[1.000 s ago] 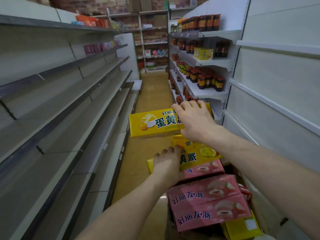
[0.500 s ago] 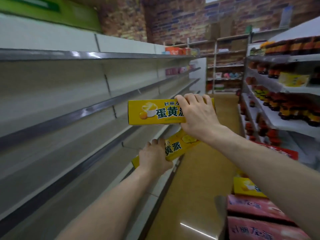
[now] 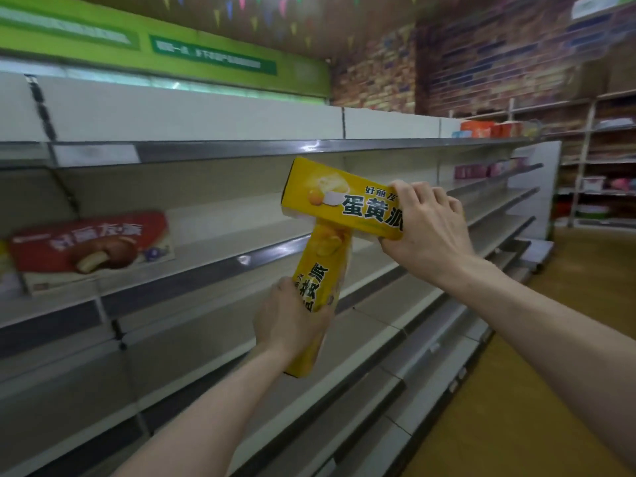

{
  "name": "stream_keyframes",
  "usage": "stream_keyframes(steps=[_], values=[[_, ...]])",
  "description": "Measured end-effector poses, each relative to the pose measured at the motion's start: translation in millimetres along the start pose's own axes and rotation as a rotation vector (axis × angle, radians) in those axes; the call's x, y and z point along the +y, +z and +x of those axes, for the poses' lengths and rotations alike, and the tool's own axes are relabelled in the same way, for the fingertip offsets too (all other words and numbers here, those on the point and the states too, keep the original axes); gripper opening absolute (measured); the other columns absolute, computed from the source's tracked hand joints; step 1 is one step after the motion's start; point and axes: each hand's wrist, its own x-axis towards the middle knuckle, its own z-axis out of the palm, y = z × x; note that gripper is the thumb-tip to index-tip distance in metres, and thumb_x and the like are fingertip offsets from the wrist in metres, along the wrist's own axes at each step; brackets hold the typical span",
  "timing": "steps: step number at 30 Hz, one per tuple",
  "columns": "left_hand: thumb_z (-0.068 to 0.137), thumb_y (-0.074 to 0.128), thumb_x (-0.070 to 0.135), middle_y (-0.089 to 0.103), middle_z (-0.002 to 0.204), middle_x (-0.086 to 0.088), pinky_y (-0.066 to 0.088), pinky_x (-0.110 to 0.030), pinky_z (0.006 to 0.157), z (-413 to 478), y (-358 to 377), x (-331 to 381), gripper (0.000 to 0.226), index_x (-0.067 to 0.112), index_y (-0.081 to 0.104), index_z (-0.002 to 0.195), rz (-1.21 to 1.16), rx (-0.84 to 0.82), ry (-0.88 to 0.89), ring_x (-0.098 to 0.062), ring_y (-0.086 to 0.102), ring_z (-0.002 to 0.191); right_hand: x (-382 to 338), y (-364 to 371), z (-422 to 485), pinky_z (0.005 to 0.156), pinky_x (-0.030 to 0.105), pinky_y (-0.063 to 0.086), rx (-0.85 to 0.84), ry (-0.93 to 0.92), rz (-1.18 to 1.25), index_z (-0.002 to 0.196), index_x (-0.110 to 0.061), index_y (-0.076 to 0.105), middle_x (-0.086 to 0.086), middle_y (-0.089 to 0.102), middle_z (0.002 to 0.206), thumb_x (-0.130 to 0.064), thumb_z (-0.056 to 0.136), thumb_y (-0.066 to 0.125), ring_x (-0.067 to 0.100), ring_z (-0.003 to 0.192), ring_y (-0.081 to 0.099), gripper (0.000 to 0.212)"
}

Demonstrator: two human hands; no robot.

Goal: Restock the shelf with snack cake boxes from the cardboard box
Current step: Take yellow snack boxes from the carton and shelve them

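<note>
Two yellow snack cake boxes are in the air in front of the shelf (image 3: 241,259), one in each hand. The upper box (image 3: 344,201) lies roughly level, tilted a little down toward the right, its printed face toward the camera. The right hand (image 3: 426,228) grips its right end, fingers (image 3: 413,192) curled over the top edge and thumb under the bottom edge, clamped on the box. The lower box (image 3: 320,287) stands nearly on end, leaning right at the top, and its upper end meets the underside of the upper box. The left hand (image 3: 289,318) wraps around its lower half, fingers closed tight on the box. Both boxes sit at about the height of the second shelf board. On that board, well to the left, a red box (image 3: 89,242) with a chocolate cake picture stands facing out, blurred. Far along the shelf, orange packs (image 3: 481,129) sit on the top board and pink packs (image 3: 481,170) on the one below. The cardboard box is out of view.
</note>
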Motion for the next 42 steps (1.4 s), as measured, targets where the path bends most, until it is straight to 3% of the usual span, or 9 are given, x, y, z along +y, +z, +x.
stream_keyframes(steps=[5, 8, 10, 17, 23, 27, 33, 38, 42], values=[[0.071, 0.06, 0.061, 0.054, 0.089, 0.007, 0.05, -0.036, 0.078, 0.9, -72.5, -48.8, 0.047, 0.023, 0.047, 0.095, -0.242, 0.041, -0.221, -0.017, 0.057, 0.08, -67.3, 0.2, 8.5, 0.093, 0.041, 0.035, 0.025, 0.029, 0.177, 0.137, -0.014, 0.039, 0.01, 0.05, 0.124, -0.073, 0.065, 0.043, 0.029, 0.113, 0.045, 0.094], [0.07, 0.061, 0.061, 0.06, 0.088, 0.007, 0.048, -0.034, 0.08, -3.3, -121.9, -77.8, 0.04, 0.025, 0.053, 0.087, -0.385, 0.066, -0.263, -0.015, 0.059, 0.081, -106.5, 4.8, 10.9, 0.086, 0.035, 0.035, 0.005, 0.031, 0.255, 0.138, -0.011, 0.038, 0.01, 0.05, 0.122, -0.062, 0.073, 0.058, 0.027, 0.11, 0.045, 0.085], [0.062, 0.06, 0.067, 0.068, 0.092, 0.003, 0.053, -0.04, 0.084, -5.9, -153.8, -100.1, 0.054, 0.025, 0.061, 0.096, -0.475, 0.058, -0.328, -0.02, 0.065, 0.084, -131.9, 10.0, 11.0, 0.081, 0.032, 0.034, -0.015, 0.036, 0.297, 0.139, -0.011, 0.036, 0.009, 0.049, 0.122, -0.05, 0.077, 0.064, 0.025, 0.11, 0.045, 0.079], [0.054, 0.069, 0.064, 0.076, 0.092, -0.007, 0.056, -0.054, 0.084, -24.8, -241.0, -174.6, 0.067, 0.018, 0.07, 0.103, -0.796, 0.083, -0.448, -0.031, 0.073, 0.083, -213.4, 17.0, 2.3, 0.075, 0.032, 0.034, -0.091, 0.037, 0.413, 0.134, -0.018, 0.041, -0.003, 0.044, 0.109, -0.047, 0.077, 0.066, 0.016, 0.096, 0.043, 0.069], [0.08, 0.067, 0.047, 0.076, 0.088, -0.004, 0.057, -0.039, 0.076, -57.2, -294.9, -216.5, 0.031, 0.019, 0.066, 0.094, -0.851, 0.214, -0.48, -0.025, 0.072, 0.083, -285.6, 18.2, -0.6, 0.066, 0.032, 0.04, -0.195, 0.012, 0.531, 0.112, -0.02, 0.053, -0.002, 0.051, 0.097, -0.047, 0.077, 0.064, 0.016, 0.084, 0.051, 0.046], [0.073, 0.07, 0.052, 0.076, 0.092, -0.005, 0.056, -0.048, 0.086, -67.7, -326.0, -244.5, 0.042, 0.02, 0.069, 0.101, -0.846, 0.272, -0.531, -0.028, 0.071, 0.088, -329.1, 14.2, 3.3, 0.065, 0.033, 0.045, -0.235, -0.024, 0.558, 0.103, -0.021, 0.055, 0.0, 0.056, 0.093, -0.05, 0.076, 0.064, 0.018, 0.08, 0.055, 0.04], [0.071, 0.067, 0.058, 0.074, 0.097, -0.012, 0.058, -0.05, 0.074, -72.9, -362.4, -274.3, 0.054, 0.022, 0.067, 0.112, -0.897, 0.292, -0.634, -0.034, 0.071, 0.086, -378.4, 8.3, 12.9, 0.066, 0.033, 0.044, -0.289, -0.101, 0.511, 0.099, -0.019, 0.055, 0.002, 0.057, 0.093, -0.052, 0.076, 0.065, 0.022, 0.082, 0.056, 0.042], [0.083, 0.058, 0.055, 0.075, 0.076, -0.01, 0.054, -0.035, 0.059, -71.3, -384.5, -290.7, 0.038, 0.024, 0.066, 0.102, -0.895, 0.295, -0.682, -0.029, 0.07, 0.07, -386.4, 21.2, 10.4, 0.076, 0.039, 0.051, -0.312, -0.161, 0.497, 0.109, -0.019, 0.053, 0.003, 0.054, 0.097, -0.051, 0.078, 0.067, 0.021, 0.086, 0.056, 0.048], [0.081, 0.061, 0.053, 0.074, 0.088, -0.014, 0.054, -0.036, 0.063, -65.7, -397.1, -301.7, 0.042, 0.018, 0.067, 0.104, -0.771, 0.229, -0.733, -0.031, 0.069, 0.073, -396.3, 32.8, 22.2, 0.082, 0.039, 0.049, -0.332, -0.24, 0.509, 0.128, -0.018, 0.048, 0.004, 0.054, 0.108, -0.049, 0.078, 0.07, 0.022, 0.096, 0.053, 0.063]])
